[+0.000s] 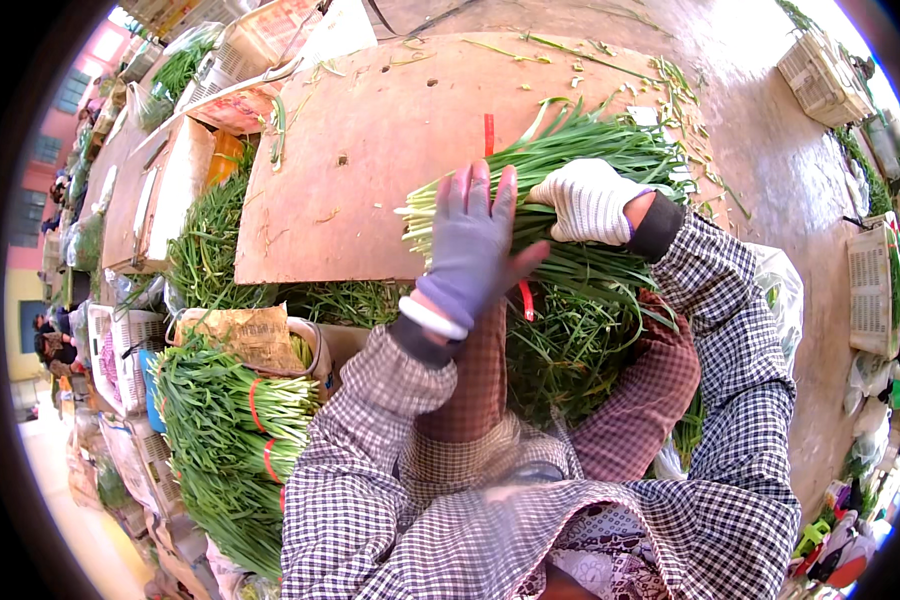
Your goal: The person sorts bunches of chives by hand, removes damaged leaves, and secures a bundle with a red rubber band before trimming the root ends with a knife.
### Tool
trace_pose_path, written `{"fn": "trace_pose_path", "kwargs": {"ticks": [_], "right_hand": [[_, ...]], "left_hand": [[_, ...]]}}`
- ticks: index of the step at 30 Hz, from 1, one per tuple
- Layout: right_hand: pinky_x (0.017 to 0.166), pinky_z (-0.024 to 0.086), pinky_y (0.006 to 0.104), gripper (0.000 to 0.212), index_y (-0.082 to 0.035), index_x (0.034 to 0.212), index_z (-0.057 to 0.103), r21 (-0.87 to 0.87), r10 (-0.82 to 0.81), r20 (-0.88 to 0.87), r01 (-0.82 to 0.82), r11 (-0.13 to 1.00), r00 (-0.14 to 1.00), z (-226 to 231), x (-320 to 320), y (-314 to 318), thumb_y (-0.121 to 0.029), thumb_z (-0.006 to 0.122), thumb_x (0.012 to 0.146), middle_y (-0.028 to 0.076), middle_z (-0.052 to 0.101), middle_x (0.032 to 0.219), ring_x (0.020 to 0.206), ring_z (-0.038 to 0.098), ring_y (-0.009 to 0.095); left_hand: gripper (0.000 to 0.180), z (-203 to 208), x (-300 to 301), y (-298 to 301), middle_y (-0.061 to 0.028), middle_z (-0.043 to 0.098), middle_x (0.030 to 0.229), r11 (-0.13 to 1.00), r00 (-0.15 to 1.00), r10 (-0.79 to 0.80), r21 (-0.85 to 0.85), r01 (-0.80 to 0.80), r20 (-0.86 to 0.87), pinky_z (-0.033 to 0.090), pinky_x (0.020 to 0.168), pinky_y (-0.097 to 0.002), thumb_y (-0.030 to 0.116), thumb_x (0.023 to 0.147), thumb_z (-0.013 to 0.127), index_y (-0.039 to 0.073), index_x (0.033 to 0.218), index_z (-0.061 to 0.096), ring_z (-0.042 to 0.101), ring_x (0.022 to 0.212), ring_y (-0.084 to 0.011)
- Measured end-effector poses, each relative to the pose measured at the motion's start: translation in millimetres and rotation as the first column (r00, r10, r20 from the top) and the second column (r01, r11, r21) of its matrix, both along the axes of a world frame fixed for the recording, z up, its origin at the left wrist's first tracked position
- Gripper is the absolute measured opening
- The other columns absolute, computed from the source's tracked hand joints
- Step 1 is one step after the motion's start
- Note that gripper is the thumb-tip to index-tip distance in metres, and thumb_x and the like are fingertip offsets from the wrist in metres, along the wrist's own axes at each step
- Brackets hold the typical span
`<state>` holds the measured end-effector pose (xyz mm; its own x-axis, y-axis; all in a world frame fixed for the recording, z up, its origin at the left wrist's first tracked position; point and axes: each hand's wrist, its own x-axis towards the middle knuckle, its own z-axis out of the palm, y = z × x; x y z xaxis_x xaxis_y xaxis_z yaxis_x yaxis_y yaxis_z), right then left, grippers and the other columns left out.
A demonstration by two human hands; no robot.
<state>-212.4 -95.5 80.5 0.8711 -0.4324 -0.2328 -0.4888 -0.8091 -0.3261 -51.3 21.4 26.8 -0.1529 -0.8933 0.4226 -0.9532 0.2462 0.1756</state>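
A loose bunch of garlic chives (610, 143) lies across the near right part of a wooden board (340, 215), its pale stem ends pointing left and its green leaves right. My right hand (588, 200), in a white knitted glove, is closed around the bunch near its middle. My left hand (473, 225), in a grey-purple glove, is held flat with fingers stretched at the stem end; whether it touches the stems I cannot tell. A red strip (489, 133) shows beyond the bunch, and a red end (526, 300) shows on the near side.
Chives bundles with red bands (230, 430) are stacked at my left, beside a container with a cardboard piece (245, 338). Loose green leaves (570, 345) lie below the board's near edge. Leaf scraps (675, 80) litter its far right corner. Crates (870, 290) stand on the floor to the right.
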Motion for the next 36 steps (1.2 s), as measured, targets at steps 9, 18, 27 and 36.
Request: {"fn": "trace_pose_path", "kwargs": {"ticks": [9, 18, 27, 36], "right_hand": [[0.072, 0.052, 0.0434, 0.04, -0.009, 0.109, 0.066, -0.277, -0.253, -0.101, 0.217, 0.936, 0.962, -5.1, -92.9, -16.6, -0.017, 0.067, 0.069, 0.016, 0.066, 0.087, 0.084, 0.065, 0.034], [0.075, 0.053, 0.0407, 0.028, -0.009, 0.105, 0.068, -0.481, -0.666, 0.165, 0.649, 0.589, 0.727, 29.6, -279.1, 63.0, -0.016, 0.069, 0.078, 0.016, 0.067, 0.088, 0.084, 0.065, 0.032], [0.063, 0.053, 0.0449, 0.042, -0.012, 0.119, 0.056, 0.063, -0.444, 0.459, 0.47, 0.881, 0.77, -40.8, -97.4, 157.7, -0.019, 0.064, 0.078, 0.015, 0.063, 0.079, 0.073, 0.065, 0.033], [0.06, 0.05, 0.044, 0.018, -0.013, 0.093, 0.068, 0.13, -0.316, 0.666, 0.312, 0.941, 0.676, -85.2, -30.9, 130.6, -0.025, 0.063, 0.082, 0.013, 0.063, 0.072, 0.07, 0.063, 0.034]], "left_hand": [[0.098, -26.0, 7.4, -9.7, -0.0305, 0.036, 0.142, 0.977, 0.99, 0.058, 0.197, -0.083, 0.129, 0.024, 0.111, -0.0521, 0.062, 0.079, 0.061, 0.0, 0.147, 0.027, 0.035, 0.131, -0.0444], [0.105, -29.8, 6.2, -19.2, -0.0323, 0.035, 0.143, 0.966, 0.964, 0.065, 0.226, -0.126, 0.258, 0.026, 0.109, -0.0513, 0.072, 0.078, 0.055, 0.0, 0.149, 0.024, 0.037, 0.129, -0.045], [0.108, -27.7, 3.9, -23.3, -0.0338, 0.035, 0.142, 0.957, 0.96, 0.019, 0.272, -0.098, 0.28, 0.026, 0.109, -0.052, 0.074, 0.079, 0.053, -0.001, 0.15, 0.018, 0.036, 0.13, -0.0467], [0.116, -27.6, 5.8, -22.9, -0.0349, 0.029, 0.145, 0.934, 0.976, -0.024, 0.353, -0.055, 0.217, 0.022, 0.111, -0.0541, 0.077, 0.073, 0.056, 0.0, 0.15, 0.015, 0.03, 0.134, -0.0484]]}}
